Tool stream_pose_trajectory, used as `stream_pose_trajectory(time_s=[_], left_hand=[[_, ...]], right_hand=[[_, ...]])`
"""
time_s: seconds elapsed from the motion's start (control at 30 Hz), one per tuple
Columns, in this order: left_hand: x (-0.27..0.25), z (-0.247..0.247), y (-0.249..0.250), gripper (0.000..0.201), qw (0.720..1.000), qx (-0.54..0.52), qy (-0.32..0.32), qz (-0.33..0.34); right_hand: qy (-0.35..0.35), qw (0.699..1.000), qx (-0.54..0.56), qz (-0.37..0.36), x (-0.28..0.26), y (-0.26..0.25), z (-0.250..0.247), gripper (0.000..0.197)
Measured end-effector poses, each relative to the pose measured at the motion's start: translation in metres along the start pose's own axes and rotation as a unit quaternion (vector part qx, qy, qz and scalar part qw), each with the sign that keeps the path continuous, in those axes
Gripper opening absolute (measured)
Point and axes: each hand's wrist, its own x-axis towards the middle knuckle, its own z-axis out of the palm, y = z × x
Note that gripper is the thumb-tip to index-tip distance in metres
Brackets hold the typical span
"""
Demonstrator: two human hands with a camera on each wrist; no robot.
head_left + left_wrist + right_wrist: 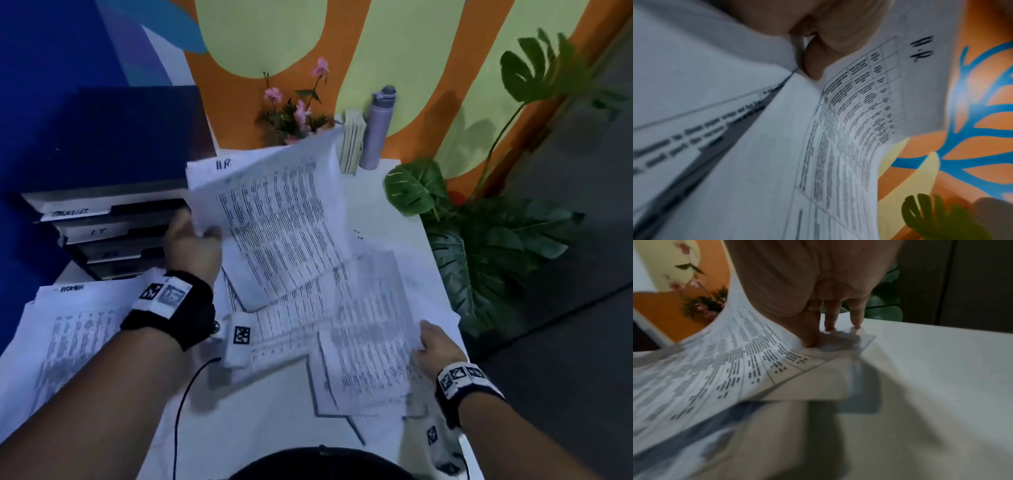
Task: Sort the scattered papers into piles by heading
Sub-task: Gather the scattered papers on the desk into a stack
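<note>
My left hand (195,236) pinches a printed sheet (284,226) by its left edge and holds it raised and tilted above the white table (267,418). In the left wrist view, thumb and finger of that hand (809,69) grip this sheet (859,113), whose handwritten heading reads like "H.R". Several overlapping printed papers (363,335) lie scattered under it. My right hand (431,342) rests on their right edge. Its straight fingers (830,321) touch down at a sheet corner, where a paper (735,369) curls up beside the thumb. A sorted pile (68,342) lies at the left.
Stacked labelled trays (109,219) under a dark blue folder stand at the back left. Pink flowers (294,113), a few books (351,147) and a lilac bottle (378,130) line the wall. A large leafy plant (496,257) stands off the table's right edge.
</note>
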Motion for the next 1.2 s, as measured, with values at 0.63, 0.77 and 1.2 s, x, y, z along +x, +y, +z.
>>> stream_pose_trajectory(time_s=[0.63, 0.77, 1.2], left_hand=[[-0.069, 0.033, -0.132, 0.057, 0.918, 0.225, -0.253, -0.206], [-0.045, 0.028, -0.115, 0.042, 0.947, 0.182, -0.211, -0.158], [-0.025, 0.083, -0.115, 0.039, 0.892, 0.280, -0.330, -0.131]], right_hand=[[0.005, 0.997, 0.072, 0.039, -0.005, -0.039, -0.017, 0.039], [0.129, 0.980, 0.137, 0.065, 0.006, -0.027, -0.050, 0.023], [0.060, 0.998, 0.024, 0.007, 0.019, -0.008, -0.045, 0.040]])
